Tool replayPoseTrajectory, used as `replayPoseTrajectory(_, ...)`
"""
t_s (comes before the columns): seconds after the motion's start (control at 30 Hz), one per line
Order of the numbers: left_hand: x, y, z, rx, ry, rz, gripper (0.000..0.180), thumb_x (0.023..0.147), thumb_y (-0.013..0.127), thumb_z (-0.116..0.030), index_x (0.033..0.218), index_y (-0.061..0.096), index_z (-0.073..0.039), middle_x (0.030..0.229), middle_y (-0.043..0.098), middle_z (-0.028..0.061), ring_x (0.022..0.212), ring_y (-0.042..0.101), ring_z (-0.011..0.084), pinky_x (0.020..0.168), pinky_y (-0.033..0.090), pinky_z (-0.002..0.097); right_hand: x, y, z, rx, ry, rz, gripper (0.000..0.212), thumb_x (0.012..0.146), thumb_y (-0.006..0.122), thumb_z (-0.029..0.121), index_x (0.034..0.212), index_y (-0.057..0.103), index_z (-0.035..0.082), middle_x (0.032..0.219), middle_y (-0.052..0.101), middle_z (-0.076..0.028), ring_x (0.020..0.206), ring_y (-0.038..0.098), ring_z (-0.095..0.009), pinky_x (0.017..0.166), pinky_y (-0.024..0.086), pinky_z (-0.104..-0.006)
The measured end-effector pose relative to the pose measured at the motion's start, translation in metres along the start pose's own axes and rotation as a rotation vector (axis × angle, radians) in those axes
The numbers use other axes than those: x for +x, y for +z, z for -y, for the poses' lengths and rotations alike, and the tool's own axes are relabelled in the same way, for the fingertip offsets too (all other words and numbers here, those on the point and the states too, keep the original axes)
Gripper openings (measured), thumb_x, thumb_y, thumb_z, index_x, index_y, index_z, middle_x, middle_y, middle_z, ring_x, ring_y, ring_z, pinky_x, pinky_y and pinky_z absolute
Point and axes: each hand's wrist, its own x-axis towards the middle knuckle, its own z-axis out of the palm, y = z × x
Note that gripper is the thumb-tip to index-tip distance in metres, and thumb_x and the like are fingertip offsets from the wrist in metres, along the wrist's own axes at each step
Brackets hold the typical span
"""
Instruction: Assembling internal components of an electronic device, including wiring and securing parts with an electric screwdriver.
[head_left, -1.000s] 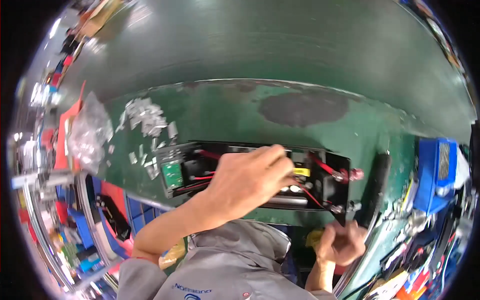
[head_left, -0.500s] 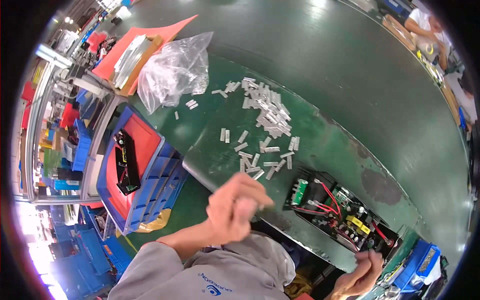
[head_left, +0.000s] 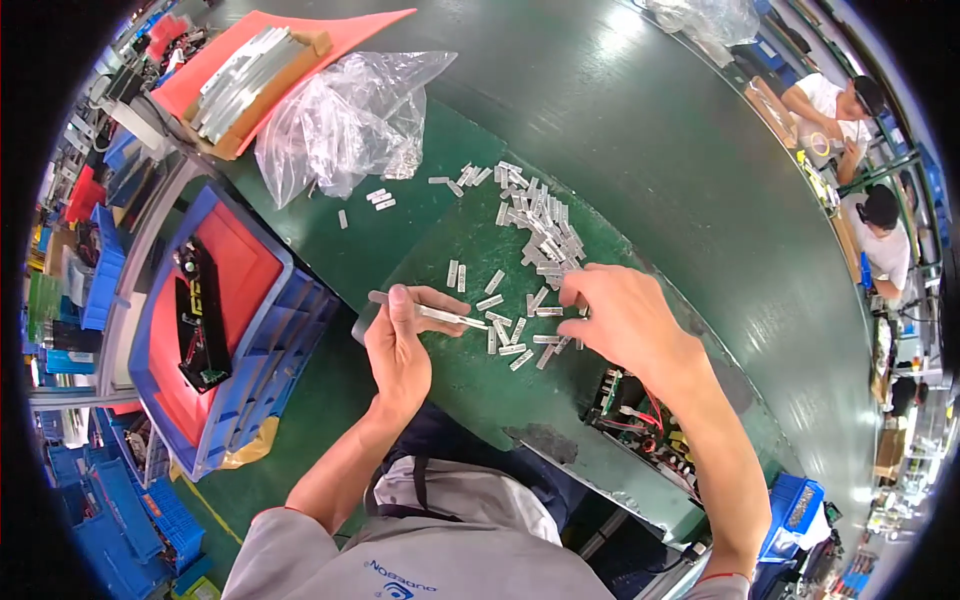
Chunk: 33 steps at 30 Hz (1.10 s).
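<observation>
My left hand point(head_left: 402, 345) is closed around a slim silvery metal strip point(head_left: 445, 316), which points right over the bench. My right hand point(head_left: 625, 315) hovers at the edge of a heap of small flat metal pieces point(head_left: 548, 232), thumb and forefinger apart with nothing visible between them. Loose metal pieces point(head_left: 517, 350) lie scattered between both hands. Under my right forearm is an open black housing point(head_left: 640, 420) with a circuit board and red wires, partly hidden by the arm.
A clear plastic bag point(head_left: 345, 120) lies at the far left, beside a cardboard box of long metal bars point(head_left: 245, 80). Stacked blue bins point(head_left: 270, 330) stand left, a black electronic unit point(head_left: 200, 315) on top. A small blue bin point(head_left: 792, 510) sits right. Two people work far right.
My left hand has moved up and left, with the metal strip now plainly visible. My right hand has left the front end of the black housing and reached up to the small metal pieces.
</observation>
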Motion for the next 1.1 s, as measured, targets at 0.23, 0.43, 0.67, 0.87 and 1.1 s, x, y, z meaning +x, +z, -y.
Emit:
replayPoseTrajectory(0.23,0.003,-0.002,0.006,-0.062,-0.044,0.014,0.062,0.114,0.029,-0.042,0.099,0.062,0.009,0.092,0.073,0.0194,0.079,0.074,0.026,0.074,0.062,0.0349,0.031,-0.004,-0.005,0.028,0.066,0.09,0.02,0.084,0.077,0.019,0.092,0.071,0.003,0.085,0.073,-0.015,0.082,0.071,-0.036,0.076,0.055,-0.0456)
replayPoseTrajectory(0.43,0.001,-0.004,0.006,-0.066,-0.021,0.039,0.06,0.114,0.028,-0.039,0.1,0.061,0.009,0.092,0.073,0.0196,0.077,0.074,0.0258,0.074,0.061,0.0341,0.03,-0.009,-0.016,0.014,0.191,0.224,0.022,0.083,0.078,0.021,0.094,0.072,0.002,0.09,0.074,-0.016,0.087,0.072,-0.036,0.078,0.055,-0.0458)
replayPoseTrajectory(0.67,0.0,-0.004,0.003,0.043,-0.019,0.102,0.061,0.114,0.026,-0.04,0.098,0.061,0.007,0.088,0.073,0.0211,0.07,0.073,0.0257,0.066,0.06,0.033,0.062,0.0,-0.023,0.112,0.129,-0.023,0.018,0.089,0.075,0.019,0.097,0.068,0.004,0.093,0.071,-0.015,0.084,0.069,-0.031,0.075,0.054,-0.0408)
replayPoseTrajectory(0.87,0.0,-0.002,0.004,0.05,-0.039,0.121,0.062,0.115,0.026,-0.04,0.095,0.063,0.007,0.088,0.074,0.0194,0.069,0.072,0.0237,0.066,0.059,0.0325,0.119,0.021,-0.039,-0.055,-0.257,-0.503,0.033,0.096,0.069,0.02,0.125,0.065,0.007,0.118,0.062,-0.012,0.104,0.064,-0.032,0.087,0.055,-0.0444)
replayPoseTrajectory(1.1,0.001,-0.004,0.001,0.049,-0.041,0.15,0.062,0.115,0.026,-0.038,0.095,0.064,0.006,0.088,0.074,0.0178,0.069,0.07,0.0214,0.068,0.057,0.0329,0.134,0.037,-0.051,-0.048,-0.262,-0.419,0.029,0.096,0.068,0.018,0.122,0.067,0.006,0.114,0.061,-0.011,0.104,0.062,-0.032,0.089,0.055,-0.0434)
